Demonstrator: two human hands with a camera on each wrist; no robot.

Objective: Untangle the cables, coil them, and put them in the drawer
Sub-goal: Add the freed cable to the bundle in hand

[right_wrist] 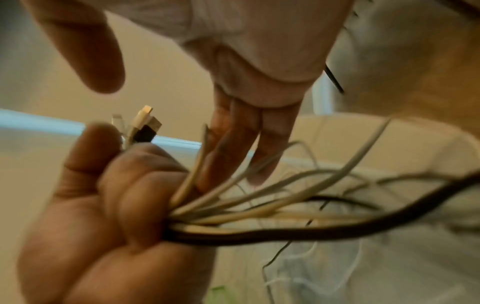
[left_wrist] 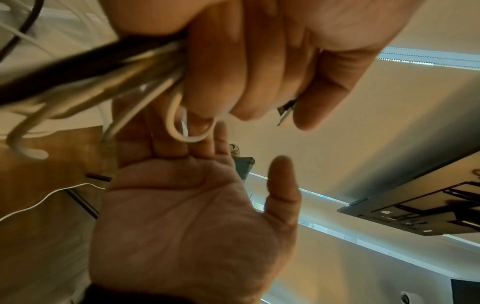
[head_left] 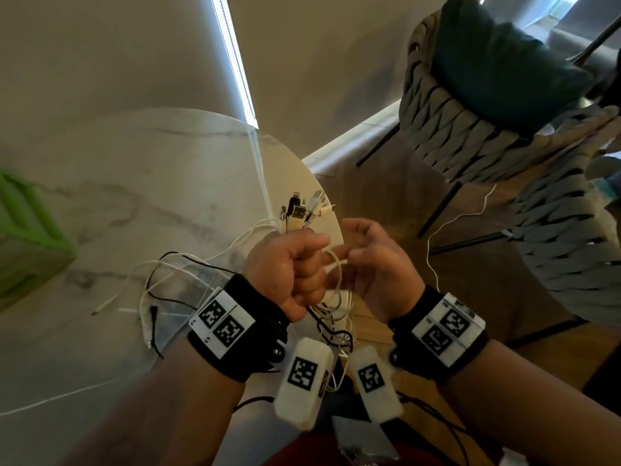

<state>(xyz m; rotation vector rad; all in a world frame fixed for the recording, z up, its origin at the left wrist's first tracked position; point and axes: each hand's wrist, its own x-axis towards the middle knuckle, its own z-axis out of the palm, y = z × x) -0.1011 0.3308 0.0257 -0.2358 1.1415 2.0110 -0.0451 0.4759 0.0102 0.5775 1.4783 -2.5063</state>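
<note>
While your left hand grips the cables in a fist just off the near right edge of the worktop, plugs sticking out on its far side, your right hand is spread beside it, fingers among the strands and gripping nothing I can see. Keep the plug ends level and the fist firm. Judging from the loose tails spread on the worktop to the left, draw one strand out at a time slowly, or the loops below may tighten into knots.
</note>
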